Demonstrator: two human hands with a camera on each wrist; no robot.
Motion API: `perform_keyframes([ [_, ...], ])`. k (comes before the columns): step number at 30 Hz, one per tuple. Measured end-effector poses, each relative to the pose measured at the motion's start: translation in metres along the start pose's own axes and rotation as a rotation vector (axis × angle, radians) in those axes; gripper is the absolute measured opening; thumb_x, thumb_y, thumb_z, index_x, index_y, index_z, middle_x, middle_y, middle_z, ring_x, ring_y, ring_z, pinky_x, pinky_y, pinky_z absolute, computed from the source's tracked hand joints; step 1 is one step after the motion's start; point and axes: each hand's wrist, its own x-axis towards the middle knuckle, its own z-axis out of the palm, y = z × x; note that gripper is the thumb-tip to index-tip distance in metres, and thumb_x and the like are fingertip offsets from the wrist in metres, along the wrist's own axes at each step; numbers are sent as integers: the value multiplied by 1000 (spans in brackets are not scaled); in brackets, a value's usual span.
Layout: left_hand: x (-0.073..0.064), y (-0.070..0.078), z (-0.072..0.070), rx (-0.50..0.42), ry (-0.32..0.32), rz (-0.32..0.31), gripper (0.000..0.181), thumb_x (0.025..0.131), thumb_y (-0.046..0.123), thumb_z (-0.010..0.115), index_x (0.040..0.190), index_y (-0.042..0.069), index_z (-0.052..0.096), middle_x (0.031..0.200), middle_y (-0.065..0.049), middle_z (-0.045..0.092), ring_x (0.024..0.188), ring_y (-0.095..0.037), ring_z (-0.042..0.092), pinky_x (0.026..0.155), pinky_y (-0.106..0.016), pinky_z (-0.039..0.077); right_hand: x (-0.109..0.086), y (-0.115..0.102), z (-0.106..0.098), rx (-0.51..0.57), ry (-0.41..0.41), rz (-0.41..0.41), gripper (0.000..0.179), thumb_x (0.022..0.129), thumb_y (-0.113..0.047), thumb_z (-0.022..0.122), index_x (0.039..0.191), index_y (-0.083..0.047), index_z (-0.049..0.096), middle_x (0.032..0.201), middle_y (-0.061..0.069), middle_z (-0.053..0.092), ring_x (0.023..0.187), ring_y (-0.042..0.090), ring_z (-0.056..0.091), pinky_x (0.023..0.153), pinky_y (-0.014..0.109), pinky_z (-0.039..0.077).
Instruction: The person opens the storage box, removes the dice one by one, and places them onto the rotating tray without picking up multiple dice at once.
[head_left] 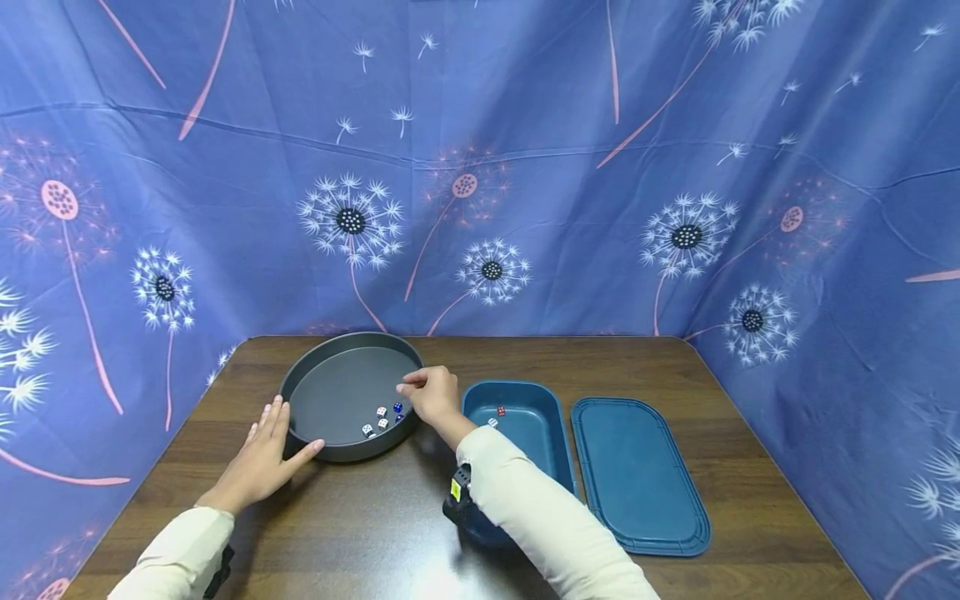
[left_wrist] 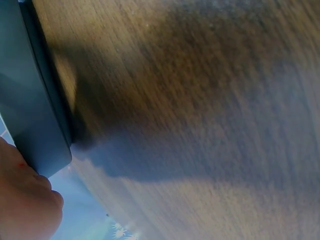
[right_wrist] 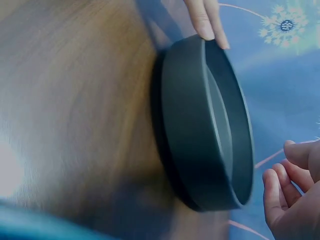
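A round dark grey pan (head_left: 337, 386) stands on the table's left side, with several white dice (head_left: 382, 422) and blue dice (head_left: 398, 407) near its front right wall. My left hand (head_left: 258, 457) rests on the pan's left front rim, fingers extended and thumb spread along the edge. Above the right rim hovers my right hand (head_left: 433, 395), its fingers loosely bent. In the right wrist view a gap shows between thumb and fingers (right_wrist: 274, 192), with no die visible there. A blue bin (head_left: 517, 402) right of the pan holds a red die (head_left: 502, 411) and a white die (head_left: 492, 422).
A flat blue lid (head_left: 641, 475) lies on the wooden table (head_left: 360, 525), right of the bin. My right forearm passes over the bin and hides part of its inside. A blue dandelion-patterned cloth (head_left: 570, 208) hangs behind the table and at its sides.
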Motion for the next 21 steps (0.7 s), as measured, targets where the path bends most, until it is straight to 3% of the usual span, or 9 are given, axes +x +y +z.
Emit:
perform_keyframes([
  [13, 2, -2, 0, 5, -1, 1, 101, 92, 59, 49, 146, -17, 10, 154, -34, 3, 142, -49, 2, 112, -64, 10, -4, 5, -55, 24, -54, -43, 16, 82, -17, 76, 93, -6, 77, 84, 5, 73, 73, 14, 66, 60, 23, 51],
  [21, 2, -2, 2, 3, -5, 3, 100, 93, 59, 49, 146, -17, 10, 154, -34, 2, 143, -48, -1, 112, -64, 9, -13, 27, -79, -14, -69, -9, 16, 83, -18, 76, 95, -7, 76, 83, 4, 73, 72, 13, 66, 60, 23, 52],
])
